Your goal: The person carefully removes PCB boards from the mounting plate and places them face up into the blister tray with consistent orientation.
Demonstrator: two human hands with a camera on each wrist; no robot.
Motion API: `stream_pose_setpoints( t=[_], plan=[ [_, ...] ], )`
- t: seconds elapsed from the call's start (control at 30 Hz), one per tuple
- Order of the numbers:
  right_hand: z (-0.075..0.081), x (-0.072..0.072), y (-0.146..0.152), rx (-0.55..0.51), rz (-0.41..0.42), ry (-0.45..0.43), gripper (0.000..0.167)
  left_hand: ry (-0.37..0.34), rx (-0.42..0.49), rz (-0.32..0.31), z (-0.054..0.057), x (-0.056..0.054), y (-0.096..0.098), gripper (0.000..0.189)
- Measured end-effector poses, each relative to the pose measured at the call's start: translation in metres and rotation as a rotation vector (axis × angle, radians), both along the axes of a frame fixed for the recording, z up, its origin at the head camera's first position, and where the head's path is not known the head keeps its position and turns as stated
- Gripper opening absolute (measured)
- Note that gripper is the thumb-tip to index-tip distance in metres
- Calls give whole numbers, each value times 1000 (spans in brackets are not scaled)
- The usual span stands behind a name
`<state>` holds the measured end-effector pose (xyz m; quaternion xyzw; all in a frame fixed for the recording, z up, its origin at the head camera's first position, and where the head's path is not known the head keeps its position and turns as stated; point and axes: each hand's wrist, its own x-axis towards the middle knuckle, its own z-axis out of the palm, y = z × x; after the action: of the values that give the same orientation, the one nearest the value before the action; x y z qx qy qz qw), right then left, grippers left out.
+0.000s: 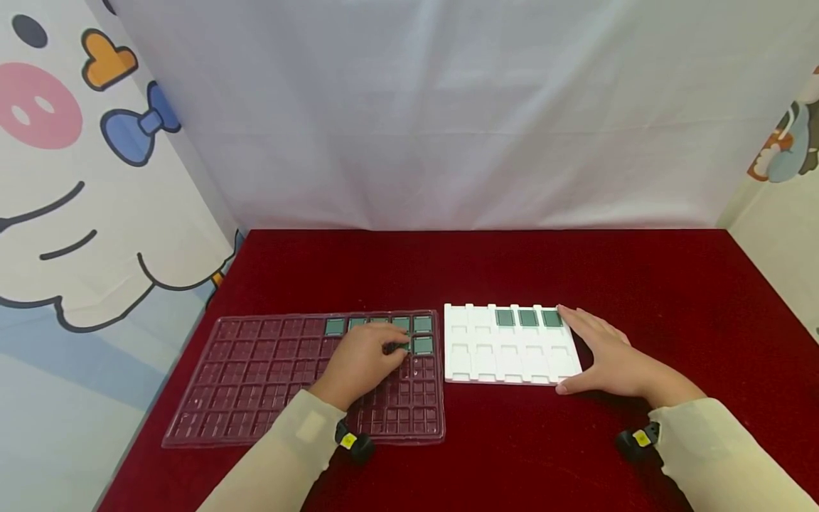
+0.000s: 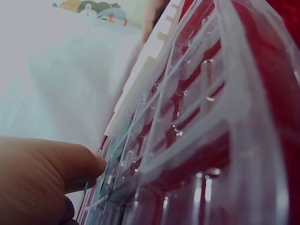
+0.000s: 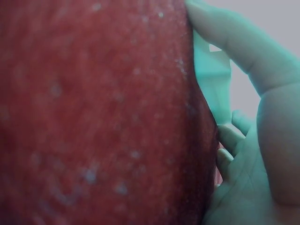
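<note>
A clear plastic tray (image 1: 269, 441) with many square pockets lies at the left, a few green square chips (image 1: 423, 346) in its far right pockets. Over that corner is my left hand (image 1: 367, 355), thumb and index finger pinching one green square chip, whose thin edge (image 2: 86, 186) shows by the finger in the left wrist view. Beside the clear tray, a white tray (image 1: 495, 352) has three dark green chips (image 1: 527, 318) in its far row. My right hand (image 1: 617, 363) holds the white tray's right end, thumb at the near corner and index finger at the far corner.
Both trays lie on a dark red cloth-covered table (image 1: 512, 455), with a narrow gap between them. A white curtain (image 1: 480, 128) hangs behind the table. A cartoon-printed cloth (image 1: 96, 178) stands at the left.
</note>
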<state>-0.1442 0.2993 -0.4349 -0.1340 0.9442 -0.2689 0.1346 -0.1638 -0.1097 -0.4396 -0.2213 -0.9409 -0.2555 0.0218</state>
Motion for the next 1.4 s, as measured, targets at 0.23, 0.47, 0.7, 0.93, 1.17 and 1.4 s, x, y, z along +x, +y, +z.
stream_pose_setpoints(
  t=[0.23,0.47,0.7,0.93,1.17,1.4],
  plan=[
    [1,0,1,-9,1,-2,130,2,-4,0,0,0,0,22],
    [0,0,0,-10,2,-3,129,-1,-6,5,0,-1,-1,23],
    [0,0,0,-6,-1,-5,130,-8,-3,4,1,-1,-1,22],
    [-1,0,2,-4,3,1,130,-20,-3,11,1,-1,-1,22],
    [-1,0,2,-5,6,5,130,-6,21,15,3,-1,-1,23],
    [-1,0,2,-7,7,4,130,-13,61,16,3,-1,1,22]
  ],
)
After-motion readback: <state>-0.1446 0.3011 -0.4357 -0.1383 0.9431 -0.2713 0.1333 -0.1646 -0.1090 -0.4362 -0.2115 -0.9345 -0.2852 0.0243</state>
